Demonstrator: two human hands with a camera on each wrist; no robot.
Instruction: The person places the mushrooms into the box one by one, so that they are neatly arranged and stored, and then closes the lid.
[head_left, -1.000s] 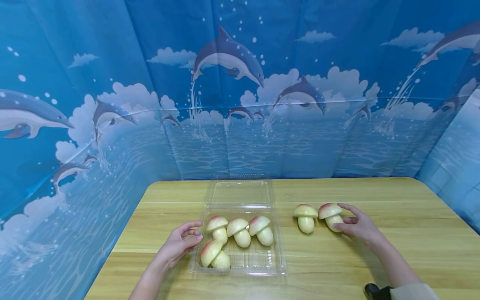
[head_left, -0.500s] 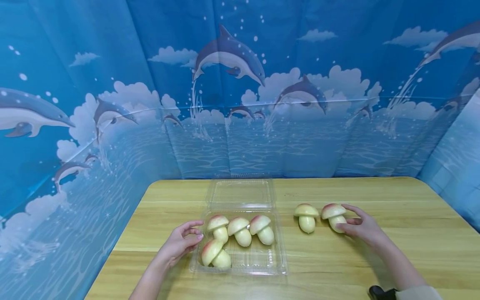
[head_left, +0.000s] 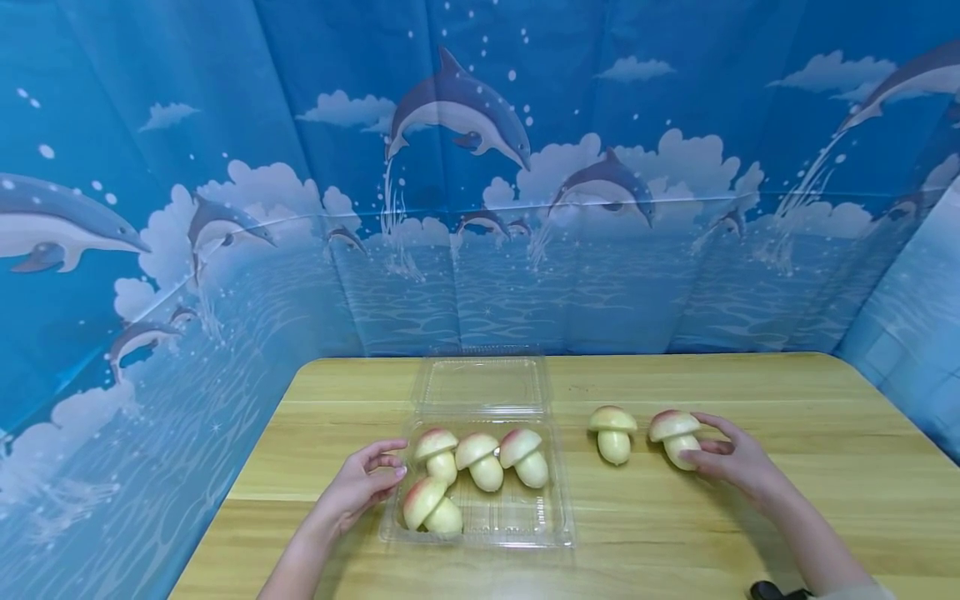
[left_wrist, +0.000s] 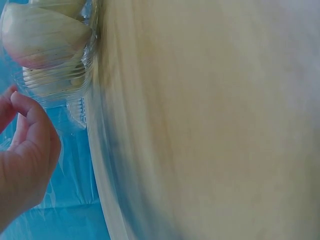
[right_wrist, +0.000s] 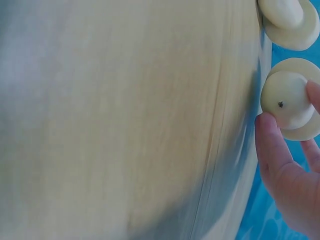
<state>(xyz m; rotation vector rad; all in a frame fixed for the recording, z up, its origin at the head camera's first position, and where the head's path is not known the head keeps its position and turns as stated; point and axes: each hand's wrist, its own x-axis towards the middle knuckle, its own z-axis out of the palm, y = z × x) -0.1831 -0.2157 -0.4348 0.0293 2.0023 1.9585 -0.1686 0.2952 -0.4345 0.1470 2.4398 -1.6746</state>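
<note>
A toy mushroom [head_left: 677,435] with a pink-tinged cap and pale stem is held by my right hand [head_left: 738,462], thumb and fingers about the stem. In the right wrist view, the stem's round end [right_wrist: 285,102] faces the camera. A second toy mushroom [head_left: 613,437] rests on the table just left of it. My left hand [head_left: 360,487] lies at the left side of a clear plastic clamshell box [head_left: 517,525], fingers loosely bent near its rim; whether they touch it I cannot tell. Several toy mushrooms lie inside, one of them [head_left: 432,507] at the front left.
The box's clear lid [head_left: 483,385] lies folded back toward the rear of the wooden table [head_left: 787,417]. Behind the table hangs a blue dolphin-printed curtain [head_left: 480,275]. A black object [head_left: 768,590] shows by the right sleeve.
My right hand has moved a little to the right with the toy mushroom, widening the gap to the second one. The left hand and the box have stayed put.
</note>
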